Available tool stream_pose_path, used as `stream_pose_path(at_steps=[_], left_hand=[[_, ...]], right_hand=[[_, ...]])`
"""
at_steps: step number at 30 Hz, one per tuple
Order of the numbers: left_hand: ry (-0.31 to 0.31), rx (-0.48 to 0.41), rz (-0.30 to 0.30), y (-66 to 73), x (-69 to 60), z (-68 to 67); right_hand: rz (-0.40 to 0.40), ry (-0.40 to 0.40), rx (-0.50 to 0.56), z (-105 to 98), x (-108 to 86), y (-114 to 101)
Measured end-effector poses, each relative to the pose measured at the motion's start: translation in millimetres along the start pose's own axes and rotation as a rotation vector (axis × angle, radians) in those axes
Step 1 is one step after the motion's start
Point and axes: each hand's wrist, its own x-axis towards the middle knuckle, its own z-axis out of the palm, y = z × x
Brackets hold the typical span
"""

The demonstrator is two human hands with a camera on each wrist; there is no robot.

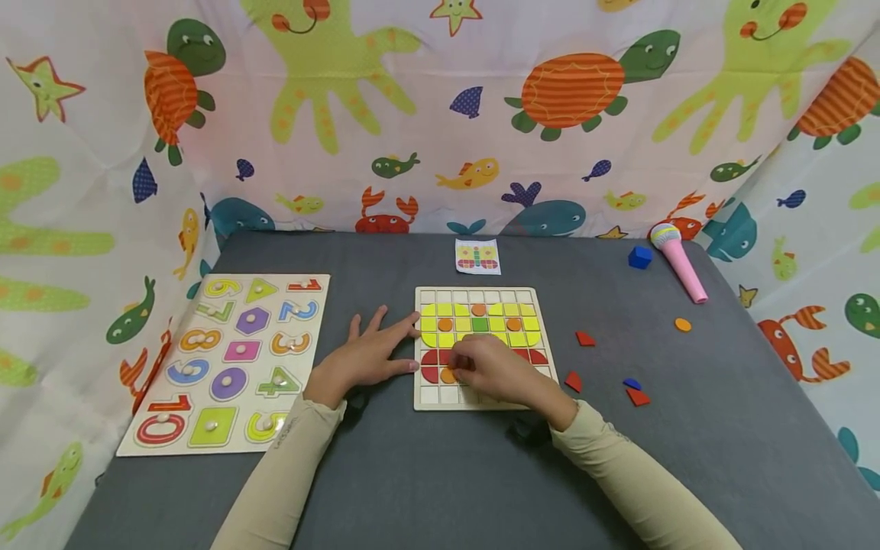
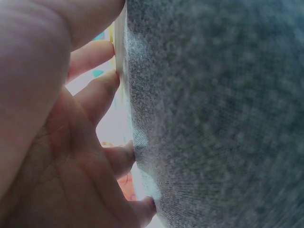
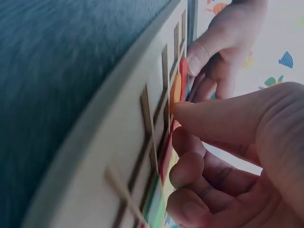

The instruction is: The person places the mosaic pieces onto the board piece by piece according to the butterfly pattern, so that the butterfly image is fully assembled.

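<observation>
A pale wooden grid board lies on the table, partly filled with yellow, red, orange and green pieces. Fingers spread, my left hand rests at the board's left edge, its thumb and fingertips touching it. Over the lower middle of the board is my right hand, fingers curled. Its thumb and fingertips are at an orange disc between red pieces. In the right wrist view, the thumb tip touches that orange disc, which lies in the grid. Part of the red row and the lower cells are hidden under the right hand.
A small pattern card lies behind the board. To the left is a number-and-shape puzzle board. On the right are loose red pieces, a blue piece, another orange disc, a blue cube and a pink toy microphone.
</observation>
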Motion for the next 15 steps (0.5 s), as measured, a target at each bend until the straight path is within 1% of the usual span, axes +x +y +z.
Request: stream_pose_path(at_steps=[6, 10, 15], left_hand=[[-0.016, -0.007, -0.018, -1.3, -0.1, -0.6], [-0.013, -0.007, -0.013, -2.5, 0.7, -0.4], [-0.012, -0.01, -0.003, -1.9, 1.4, 0.6]], right_hand=[[0.042, 0.047, -0.009, -21, -16.2, 12], [0.06, 0.096, -0.018, -33, -31.7, 27], [0.09, 0.131, -0.009, -44, -51.4, 43]])
